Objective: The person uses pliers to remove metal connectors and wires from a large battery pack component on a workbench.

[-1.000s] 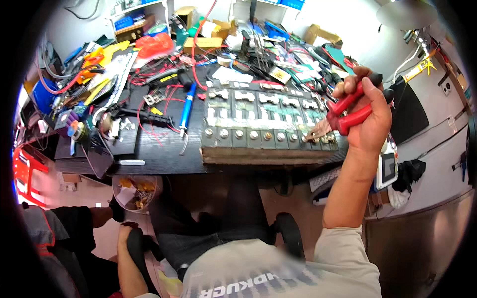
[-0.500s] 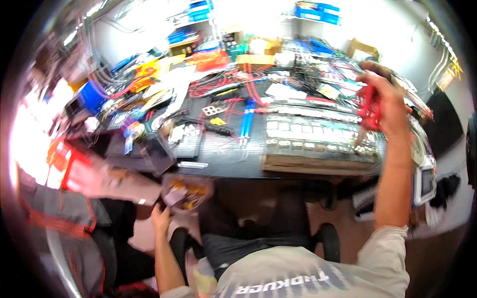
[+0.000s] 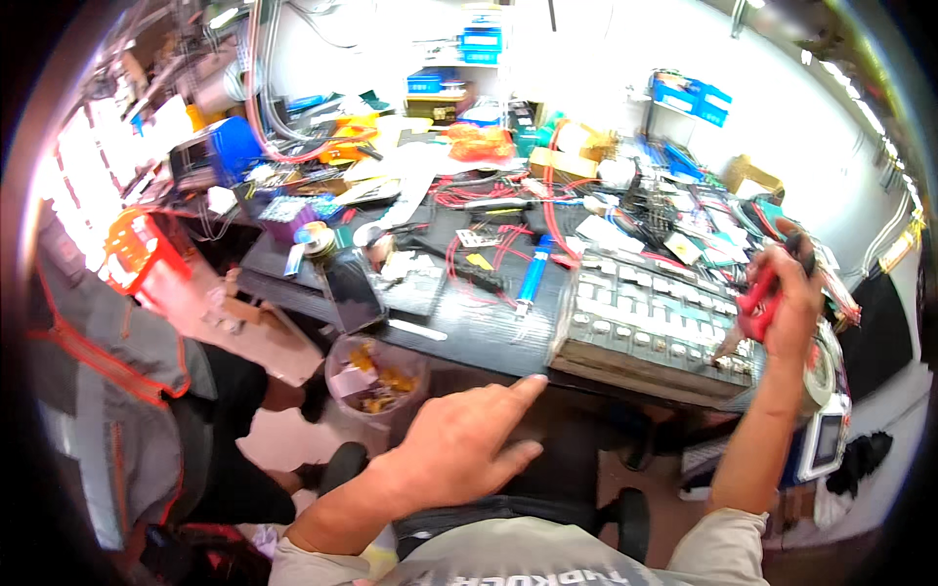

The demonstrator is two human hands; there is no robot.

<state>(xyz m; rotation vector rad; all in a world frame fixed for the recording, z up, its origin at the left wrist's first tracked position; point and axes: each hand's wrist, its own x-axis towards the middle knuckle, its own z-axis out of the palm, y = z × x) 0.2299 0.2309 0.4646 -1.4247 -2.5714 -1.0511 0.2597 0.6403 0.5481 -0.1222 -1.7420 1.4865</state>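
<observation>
My right hand (image 3: 789,283) is closed around red-handled pliers (image 3: 758,305). Their metal jaws point down over the right end of a wide, thick block (image 3: 645,314) with rows of silvery metal tabs on top; whether the tips touch it I cannot tell. My left hand (image 3: 466,435) is empty, its index finger stretched out and its thumb apart. It hovers in front of the table edge, left of the block's near corner. A blue stick-like tool (image 3: 534,272) lies on the black table (image 3: 469,354) just left of the block.
Under the table edge stands a clear bin (image 3: 342,398) with yellowish scraps. A dark phone (image 3: 354,295) lies near the edge. Red wires (image 3: 479,190) and loose parts crowd the back. At left are a red bucket (image 3: 147,249) and a seated person's grey jacket (image 3: 117,391).
My left hand has moved from beside the bin up and right, toward the block. My right hand, with the pliers, has come lower. The whole view has shifted.
</observation>
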